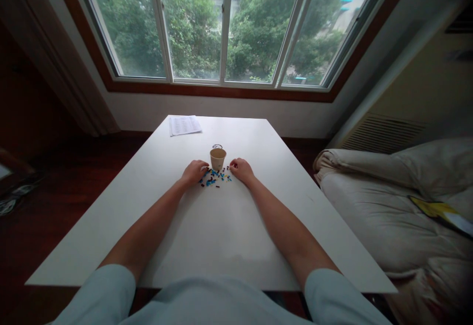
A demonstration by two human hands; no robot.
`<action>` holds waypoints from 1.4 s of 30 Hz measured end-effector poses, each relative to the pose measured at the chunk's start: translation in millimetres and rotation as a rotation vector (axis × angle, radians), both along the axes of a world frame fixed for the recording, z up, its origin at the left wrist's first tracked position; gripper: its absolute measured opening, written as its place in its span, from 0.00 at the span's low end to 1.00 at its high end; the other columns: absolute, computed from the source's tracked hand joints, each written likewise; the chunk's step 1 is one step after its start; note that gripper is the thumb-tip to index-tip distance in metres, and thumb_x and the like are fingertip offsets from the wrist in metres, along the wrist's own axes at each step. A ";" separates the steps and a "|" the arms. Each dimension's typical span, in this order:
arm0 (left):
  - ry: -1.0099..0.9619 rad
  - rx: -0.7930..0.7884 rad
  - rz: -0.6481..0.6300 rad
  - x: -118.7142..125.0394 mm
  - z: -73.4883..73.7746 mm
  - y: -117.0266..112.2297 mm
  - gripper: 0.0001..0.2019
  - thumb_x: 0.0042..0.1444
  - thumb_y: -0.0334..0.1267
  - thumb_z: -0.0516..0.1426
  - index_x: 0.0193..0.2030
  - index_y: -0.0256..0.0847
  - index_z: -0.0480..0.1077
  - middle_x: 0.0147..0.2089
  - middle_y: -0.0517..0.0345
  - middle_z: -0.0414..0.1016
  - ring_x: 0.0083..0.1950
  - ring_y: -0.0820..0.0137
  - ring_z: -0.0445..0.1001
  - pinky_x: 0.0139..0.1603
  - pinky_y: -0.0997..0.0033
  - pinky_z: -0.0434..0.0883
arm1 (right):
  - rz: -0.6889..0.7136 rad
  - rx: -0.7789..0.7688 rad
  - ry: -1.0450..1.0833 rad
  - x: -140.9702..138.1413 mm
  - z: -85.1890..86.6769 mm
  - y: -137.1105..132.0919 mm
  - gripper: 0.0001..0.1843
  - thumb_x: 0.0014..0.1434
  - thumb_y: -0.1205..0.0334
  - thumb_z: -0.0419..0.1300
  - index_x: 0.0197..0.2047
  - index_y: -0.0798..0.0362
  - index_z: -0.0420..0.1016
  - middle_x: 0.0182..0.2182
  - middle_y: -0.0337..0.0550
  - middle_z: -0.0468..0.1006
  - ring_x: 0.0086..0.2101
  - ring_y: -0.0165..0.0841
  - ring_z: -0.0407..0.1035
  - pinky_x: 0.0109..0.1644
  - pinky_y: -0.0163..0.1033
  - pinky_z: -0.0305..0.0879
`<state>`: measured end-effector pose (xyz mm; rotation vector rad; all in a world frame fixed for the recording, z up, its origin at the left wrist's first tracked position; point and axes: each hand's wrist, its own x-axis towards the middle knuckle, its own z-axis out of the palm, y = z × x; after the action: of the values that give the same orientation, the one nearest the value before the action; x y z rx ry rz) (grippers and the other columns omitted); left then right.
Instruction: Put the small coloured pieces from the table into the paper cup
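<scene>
A small brown paper cup [218, 158] stands upright in the middle of the white table [207, 226]. Several tiny coloured pieces [216, 177], mostly blue with some dark and yellow ones, lie scattered just in front of the cup. My left hand [194, 171] rests on the table left of the pieces with its fingers curled, fingertips at the edge of the scatter. My right hand [241, 169] rests to the right of the cup, fingers also curled and pinched near the pieces. What either hand holds is too small to make out.
A printed sheet of paper [184, 125] lies at the table's far left corner. A small dark ring-like thing [217, 146] sits behind the cup. A cushioned sofa [399, 202] stands close to the table's right side. A wide window [225, 24] fills the far wall.
</scene>
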<state>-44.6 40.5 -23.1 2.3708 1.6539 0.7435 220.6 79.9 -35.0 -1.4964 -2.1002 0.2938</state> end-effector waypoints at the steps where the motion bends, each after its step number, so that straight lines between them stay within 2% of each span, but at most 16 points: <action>1: 0.012 0.001 -0.011 1.1 -0.1 -0.9 0.15 0.61 0.40 0.52 0.47 0.45 0.78 0.51 0.51 0.78 0.52 0.63 0.73 0.56 0.64 0.67 | 0.005 0.001 -0.017 0.9 1.5 -0.7 0.05 0.57 0.61 0.61 0.35 0.52 0.78 0.34 0.44 0.74 0.37 0.34 0.66 0.42 0.36 0.60; 5: 0.052 0.018 -0.010 5.1 2.6 -5.2 0.14 0.60 0.38 0.53 0.45 0.45 0.79 0.49 0.50 0.79 0.51 0.63 0.73 0.56 0.64 0.66 | 0.007 0.004 -0.065 0.0 5.2 -3.9 0.06 0.57 0.58 0.62 0.34 0.51 0.77 0.35 0.45 0.73 0.39 0.36 0.65 0.42 0.37 0.60; 10: 0.048 0.049 -0.015 8.5 2.8 -9.6 0.12 0.58 0.38 0.55 0.43 0.45 0.79 0.48 0.50 0.79 0.50 0.63 0.73 0.56 0.64 0.67 | -0.025 0.014 -0.061 -4.4 2.5 -4.3 0.05 0.57 0.61 0.62 0.31 0.52 0.75 0.35 0.46 0.74 0.40 0.35 0.65 0.43 0.37 0.60; 17: 0.022 0.095 -0.046 12.4 -1.5 -12.3 0.12 0.58 0.38 0.56 0.45 0.45 0.79 0.49 0.52 0.79 0.51 0.63 0.73 0.56 0.64 0.69 | -0.065 0.015 0.130 -2.6 -2.2 -1.8 0.05 0.56 0.62 0.59 0.32 0.52 0.75 0.28 0.38 0.75 0.29 0.30 0.65 0.37 0.35 0.59; 23: 0.030 0.116 -0.088 12.6 -4.6 -10.1 0.13 0.60 0.38 0.55 0.47 0.45 0.78 0.53 0.54 0.78 0.54 0.63 0.72 0.60 0.63 0.67 | -0.041 0.078 0.232 -3.2 -5.9 -1.5 0.04 0.55 0.62 0.57 0.31 0.51 0.72 0.25 0.36 0.75 0.27 0.29 0.64 0.35 0.34 0.59; 27: 0.034 0.109 -0.115 12.4 -5.1 -8.7 0.14 0.60 0.38 0.55 0.49 0.45 0.78 0.54 0.54 0.78 0.55 0.64 0.72 0.61 0.63 0.67 | 0.003 0.093 0.270 -3.6 -9.2 -0.3 0.04 0.54 0.63 0.58 0.34 0.50 0.73 0.27 0.36 0.75 0.27 0.29 0.64 0.35 0.34 0.60; 34: 0.045 0.105 -0.128 12.3 -1.6 -10.3 0.13 0.59 0.38 0.55 0.46 0.44 0.79 0.51 0.54 0.79 0.53 0.64 0.74 0.59 0.64 0.67 | 0.022 0.116 0.309 -3.8 -12.8 3.1 0.09 0.57 0.64 0.54 0.40 0.50 0.74 0.27 0.36 0.75 0.28 0.30 0.66 0.37 0.35 0.61; 42: 0.028 0.088 -0.055 11.6 -0.5 -11.8 0.13 0.60 0.39 0.54 0.44 0.44 0.80 0.49 0.53 0.80 0.51 0.64 0.73 0.58 0.64 0.67 | 0.015 0.135 0.331 -3.7 -15.4 4.4 0.10 0.58 0.62 0.54 0.42 0.50 0.73 0.29 0.37 0.74 0.29 0.31 0.65 0.38 0.36 0.62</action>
<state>-33.0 28.7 -23.6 2.4865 1.5902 0.7926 216.8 84.2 -50.4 -1.2588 -1.8310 0.3703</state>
